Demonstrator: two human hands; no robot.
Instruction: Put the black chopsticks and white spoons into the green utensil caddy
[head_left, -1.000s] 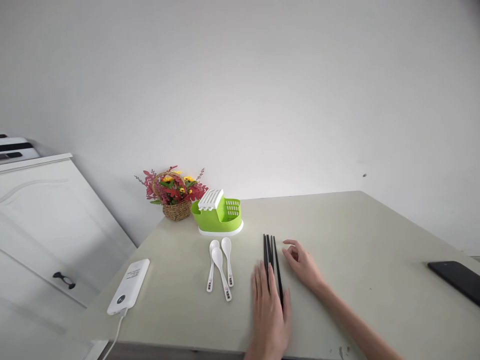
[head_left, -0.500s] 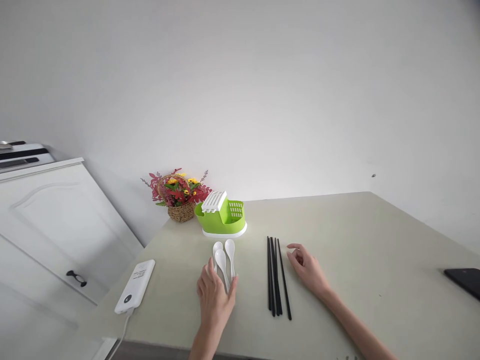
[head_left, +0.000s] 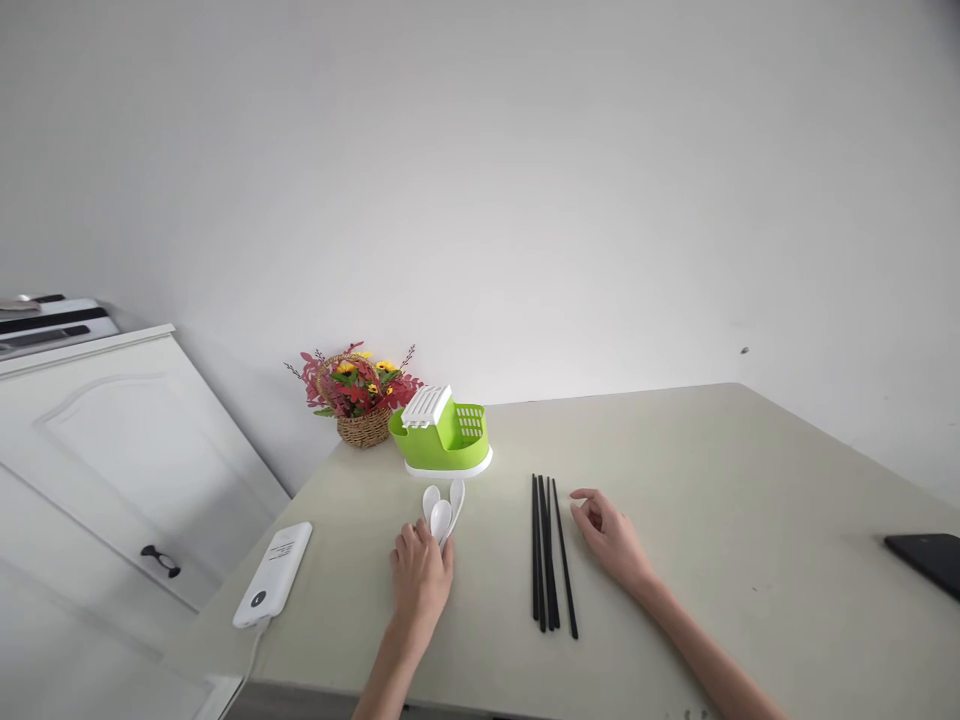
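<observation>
Left hand [head_left: 422,578] grips three white spoons [head_left: 440,519] by their handles on the surface [head_left: 675,450]; bowls project beyond its fingers, long axes running roughly toward the green caddy [head_left: 435,449]. Right hand [head_left: 611,542], empty and loosely curled, rests farther off, beside the black chopsticks [head_left: 541,550].

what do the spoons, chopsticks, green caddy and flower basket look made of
Spoons: white, smooth, with a slight sheen; perhaps ceramic or melamine. 
Chopsticks: evenly black, no grain showing; possibly plastic or lacquered wood. 
Green caddy: probably smooth moulded plastic, given its even colour and cut-out slots. 
Flower basket: rough-textured, apparently wicker or similar fibre, with woven strands visible.
</observation>
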